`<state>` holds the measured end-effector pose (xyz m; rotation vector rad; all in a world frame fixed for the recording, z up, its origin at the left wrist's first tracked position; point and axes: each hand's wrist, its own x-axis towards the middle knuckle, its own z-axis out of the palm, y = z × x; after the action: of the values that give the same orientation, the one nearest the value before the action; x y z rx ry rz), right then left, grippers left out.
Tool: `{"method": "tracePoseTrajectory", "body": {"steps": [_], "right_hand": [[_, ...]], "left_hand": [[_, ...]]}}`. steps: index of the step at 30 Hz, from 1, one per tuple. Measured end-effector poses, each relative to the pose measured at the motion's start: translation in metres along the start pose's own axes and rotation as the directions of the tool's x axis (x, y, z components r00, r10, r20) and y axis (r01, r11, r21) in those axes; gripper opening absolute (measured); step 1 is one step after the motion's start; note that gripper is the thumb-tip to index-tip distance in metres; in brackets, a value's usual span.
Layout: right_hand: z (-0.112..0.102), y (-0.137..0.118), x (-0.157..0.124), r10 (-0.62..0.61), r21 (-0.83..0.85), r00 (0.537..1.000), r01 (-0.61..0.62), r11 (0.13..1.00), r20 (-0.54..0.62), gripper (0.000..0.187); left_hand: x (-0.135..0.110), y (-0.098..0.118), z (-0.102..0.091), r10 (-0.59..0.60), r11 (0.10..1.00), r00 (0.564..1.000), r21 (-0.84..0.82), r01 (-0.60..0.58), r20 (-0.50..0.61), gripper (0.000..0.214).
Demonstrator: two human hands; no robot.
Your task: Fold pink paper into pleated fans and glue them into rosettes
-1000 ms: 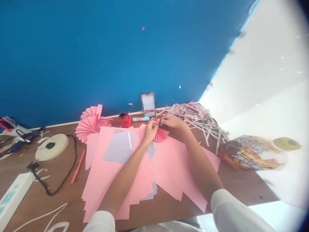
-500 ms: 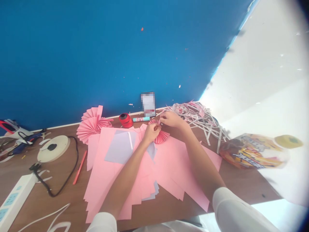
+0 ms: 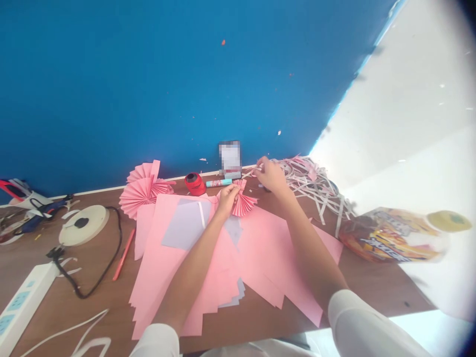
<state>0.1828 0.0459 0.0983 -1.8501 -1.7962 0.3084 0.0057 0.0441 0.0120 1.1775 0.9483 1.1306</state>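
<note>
My left hand (image 3: 227,199) pinches a pleated pink paper fan (image 3: 244,204) at its gathered middle, above the pink sheets. The fan's larger pleats spread downward to the right of my fingers, and a smaller pleated part sticks up above them. My right hand (image 3: 270,174) is apart from the fan, at the near left edge of a heap of paper strips (image 3: 303,174). Its fingers are bent and spread, and I see nothing held in them. Pink paper sheets (image 3: 260,248) lie in overlapping layers under both forearms, with a grey-lilac sheet (image 3: 182,225) on top.
Finished-looking pink fans (image 3: 139,193) stand at the back left. A red thread spool (image 3: 195,184), a glue stick (image 3: 218,183) and a phone (image 3: 230,157) line the wall. Left are a red pen (image 3: 124,254), a white reel (image 3: 84,225) and a power strip (image 3: 28,303); right, a bottle (image 3: 397,235).
My right hand has left the fan and moved up and right toward the paper strips, its fingers spreading. My left hand keeps the fan, which has turned so its pleats point more downward.
</note>
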Motion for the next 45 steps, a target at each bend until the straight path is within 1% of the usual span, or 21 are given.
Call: {"method": "tracePoseTrajectory", "body": {"steps": [1, 3, 4, 6, 9, 11, 14, 19, 22, 25, 27, 29, 33, 35, 40, 44, 45], "right_hand": [[-0.001, -0.003, -0.001, -0.072, 0.041, 0.993, 0.069, 0.997, 0.094, 0.026], [-0.003, -0.009, -0.003, -0.212, 0.136, 0.945, 0.183, 0.974, 0.248, 0.021], [-0.003, -0.011, -0.004, -0.252, 0.172, 0.92, 0.207, 0.963, 0.3, 0.019], [-0.001, -0.016, -0.006, -0.271, 0.204, 0.893, 0.208, 0.957, 0.361, 0.018], [0.002, -0.017, -0.007, -0.277, 0.209, 0.872, 0.206, 0.956, 0.405, 0.02], [0.004, -0.017, -0.007, -0.291, 0.208, 0.865, 0.222, 0.953, 0.41, 0.019], [0.006, -0.015, -0.006, -0.332, 0.178, 0.863, 0.283, 0.942, 0.382, 0.016], [0.006, -0.014, -0.007, -0.372, 0.04, 0.867, 0.381, 0.924, 0.331, 0.016], [0.006, -0.014, -0.008, -0.367, -0.02, 0.864, 0.398, 0.917, 0.344, 0.015], [0.007, -0.012, -0.007, -0.339, -0.043, 0.877, 0.375, 0.926, 0.341, 0.012], [0.007, -0.01, -0.006, -0.329, -0.021, 0.883, 0.356, 0.934, 0.336, 0.014], [0.006, -0.008, -0.006, -0.34, 0.028, 0.874, 0.353, 0.935, 0.347, 0.016], [0.006, -0.005, -0.004, -0.429, 0.166, 0.82, 0.395, 0.903, 0.378, 0.019], [0.008, -0.004, -0.003, -0.456, 0.211, 0.803, 0.405, 0.89, 0.383, 0.018], [0.017, 0.001, -0.001, -0.448, 0.207, 0.822, 0.398, 0.894, 0.353, 0.015], [0.017, 0.002, 0.0, -0.464, 0.195, 0.803, 0.422, 0.886, 0.373, 0.014], [0.016, 0.001, -0.001, -0.459, 0.187, 0.806, 0.419, 0.889, 0.373, 0.014]], "left_hand": [[0.0, -0.001, 0.0, -0.003, 1.0, 1.0, -0.009, 0.003, -0.004, 0.026], [0.0, -0.002, 0.001, -0.008, 1.0, 1.0, -0.023, 0.008, -0.016, 0.027], [0.0, -0.002, 0.001, -0.008, 0.999, 1.0, -0.032, 0.007, -0.02, 0.027], [0.001, -0.003, 0.001, -0.003, 0.999, 1.0, -0.047, 0.003, -0.018, 0.027], [0.001, -0.003, 0.001, 0.01, 0.999, 1.0, -0.046, -0.011, -0.017, 0.027], [0.001, -0.003, 0.001, 0.023, 0.999, 1.0, -0.042, -0.024, -0.013, 0.028], [0.001, -0.003, 0.001, 0.036, 0.999, 0.999, -0.038, -0.036, 0.012, 0.028], [0.001, -0.004, 0.0, -0.007, 1.0, 1.0, -0.028, 0.007, 0.0, 0.026], [0.003, -0.006, 0.0, -0.007, 0.999, 1.0, -0.048, 0.007, -0.015, 0.024], [0.004, -0.008, 0.0, 0.003, 0.998, 1.0, -0.059, -0.004, -0.013, 0.023], [0.005, -0.008, -0.001, 0.01, 0.998, 1.0, -0.065, -0.01, 0.004, 0.023], [0.005, -0.008, -0.001, 0.017, 0.997, 1.0, -0.078, -0.016, 0.018, 0.023], [0.004, -0.006, -0.001, 0.015, 0.997, 0.999, -0.072, -0.013, 0.03, 0.023], [0.003, -0.005, -0.001, 0.012, 0.999, 0.999, -0.052, -0.01, 0.036, 0.024], [0.002, -0.003, 0.0, 0.004, 1.0, 0.999, 0.0, -0.004, 0.039, 0.025], [0.001, -0.004, 0.001, -0.005, 0.999, 1.0, 0.036, 0.004, 0.026, 0.022], [0.002, -0.004, 0.001, -0.005, 0.999, 1.0, 0.037, 0.005, 0.019, 0.021]]}}
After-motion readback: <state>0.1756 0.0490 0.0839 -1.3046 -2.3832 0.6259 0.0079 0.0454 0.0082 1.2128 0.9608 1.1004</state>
